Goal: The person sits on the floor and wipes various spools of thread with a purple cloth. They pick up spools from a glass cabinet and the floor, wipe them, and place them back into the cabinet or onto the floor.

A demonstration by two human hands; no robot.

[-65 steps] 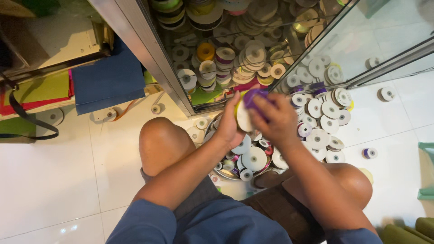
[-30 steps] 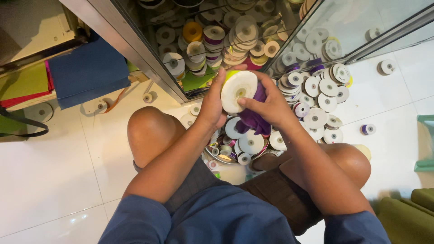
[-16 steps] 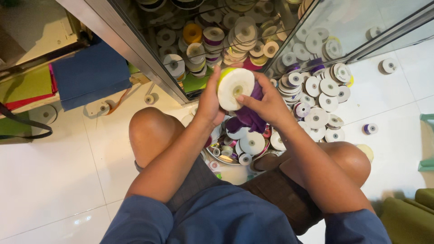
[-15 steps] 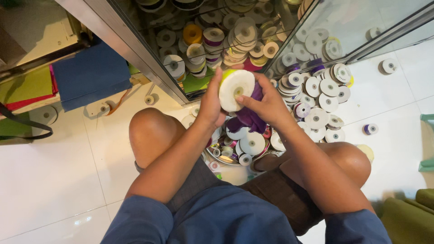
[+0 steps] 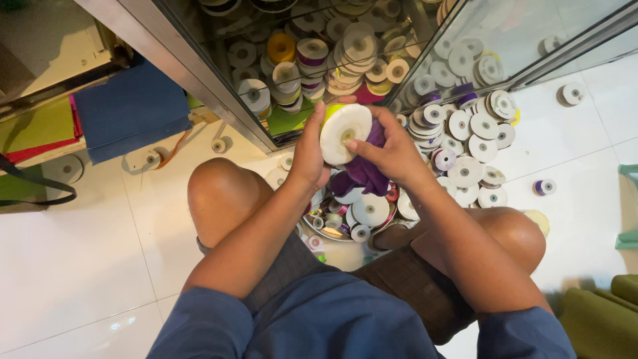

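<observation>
Both hands hold one white spool just above the bowl: left hand cupping its edge, right hand fingers pinching purple ribbon against it.

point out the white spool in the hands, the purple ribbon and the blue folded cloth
white spool (image 5: 345, 131), head view, on its flat face
purple ribbon (image 5: 364, 174), head view, on the bunched part under the right hand
blue folded cloth (image 5: 129, 110), head view, on its top

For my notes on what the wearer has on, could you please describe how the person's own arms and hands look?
Both arms are bare from the upper arm down, coming out of short blue sleeves. The left hand and right hand wear no gloves, and no rings, watch or bracelets show. Nails look short and unpainted.
</observation>
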